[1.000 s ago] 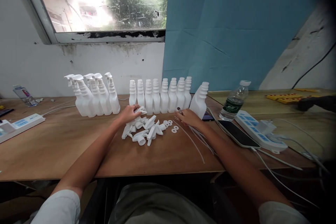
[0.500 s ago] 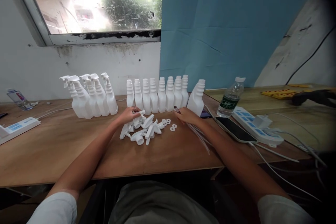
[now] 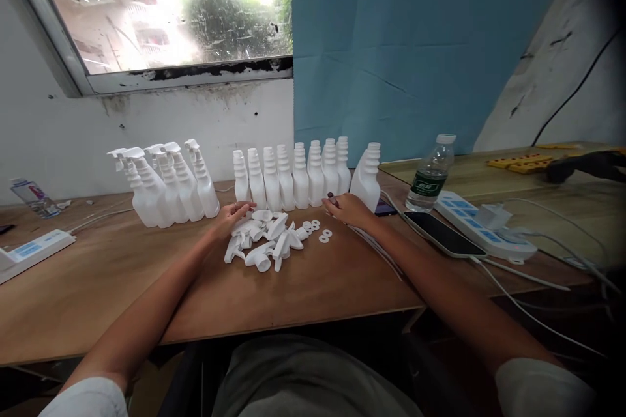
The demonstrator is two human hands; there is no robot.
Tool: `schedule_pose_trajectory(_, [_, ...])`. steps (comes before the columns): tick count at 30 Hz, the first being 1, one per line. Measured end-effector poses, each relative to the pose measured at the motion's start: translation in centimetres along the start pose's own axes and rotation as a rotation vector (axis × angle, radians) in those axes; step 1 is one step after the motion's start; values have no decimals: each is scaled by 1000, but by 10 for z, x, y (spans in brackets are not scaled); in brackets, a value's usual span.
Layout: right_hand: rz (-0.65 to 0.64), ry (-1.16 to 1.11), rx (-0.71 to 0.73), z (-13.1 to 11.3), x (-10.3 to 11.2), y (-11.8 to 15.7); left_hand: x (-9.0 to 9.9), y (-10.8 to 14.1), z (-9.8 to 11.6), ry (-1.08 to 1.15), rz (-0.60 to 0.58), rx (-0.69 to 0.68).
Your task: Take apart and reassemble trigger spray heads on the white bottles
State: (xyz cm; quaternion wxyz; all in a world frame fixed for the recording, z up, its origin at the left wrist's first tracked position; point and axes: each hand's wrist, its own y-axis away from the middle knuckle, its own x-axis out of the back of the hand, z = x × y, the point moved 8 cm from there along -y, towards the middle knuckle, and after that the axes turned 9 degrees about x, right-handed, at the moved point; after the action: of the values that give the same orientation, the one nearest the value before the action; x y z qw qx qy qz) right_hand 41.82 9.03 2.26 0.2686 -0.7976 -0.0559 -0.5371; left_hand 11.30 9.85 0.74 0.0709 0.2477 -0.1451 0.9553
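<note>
Several white trigger spray heads (image 3: 264, 254) lie in a loose pile on the brown tabletop. At the pile's upper left edge is my left hand (image 3: 232, 216), its fingers curled together; what they hold, if anything, is hidden. My right hand (image 3: 349, 210) is closed at the right of the pile, with a small dark tip I cannot identify showing at its fingers. Thin clear tubes (image 3: 379, 251) extend from beneath that hand toward the front edge. Between the pile and my right hand are several white washers (image 3: 323, 238). White bottles without heads (image 3: 299, 176) stand in a row behind.
At the left stand several white bottles fitted with spray heads (image 3: 166, 189). To the right are a water bottle (image 3: 428, 179), a phone (image 3: 443, 234) and a power strip (image 3: 484, 228) with cables. Another power strip (image 3: 39, 253) and a clear bottle (image 3: 35, 199) are far left.
My left hand has drawn back slightly to the left, away from the spray head at its fingertips. My right hand stays nearly in place. The view has shifted a little.
</note>
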Motion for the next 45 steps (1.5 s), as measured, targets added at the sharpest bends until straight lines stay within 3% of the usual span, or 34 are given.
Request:
schedule_pose_trajectory(3, [7,41,4,3,-2,-1,33,7,-5,-34,256,-52])
schedule_pose_trajectory(6, [23,71,25,6,-6,-3,70,15,-8,-257,587,-59])
schedule_pose_trajectory(9, [36,113,45,9,-9,-5,93,18,-17,-489,767,44])
schedule_pose_trajectory(13, [38,132,39,9,-9,-6,106,17,-39,-637,783,278])
schedule_pose_trajectory(18, [31,128,51,2,-8,-4,109,17,-54,-797,763,436])
schedule_pose_trajectory(26, [13,128,58,-3,-10,-3,103,5,-69,-884,664,468])
schedule_pose_trajectory(31, [15,110,63,-3,-10,-3,98,4,-70,-860,663,451])
schedule_pose_trajectory(35, [64,49,65,-2,-7,-2,99,11,-53,-846,742,378])
schedule_pose_trajectory(39, [156,-127,15,3,-1,0,109,29,-17,-693,915,112])
schedule_pose_trajectory(42, [266,-468,-32,10,2,-1,110,44,12,-541,976,-122])
schedule_pose_trajectory(45, [323,-918,-79,16,-1,-4,99,50,35,-478,912,-294])
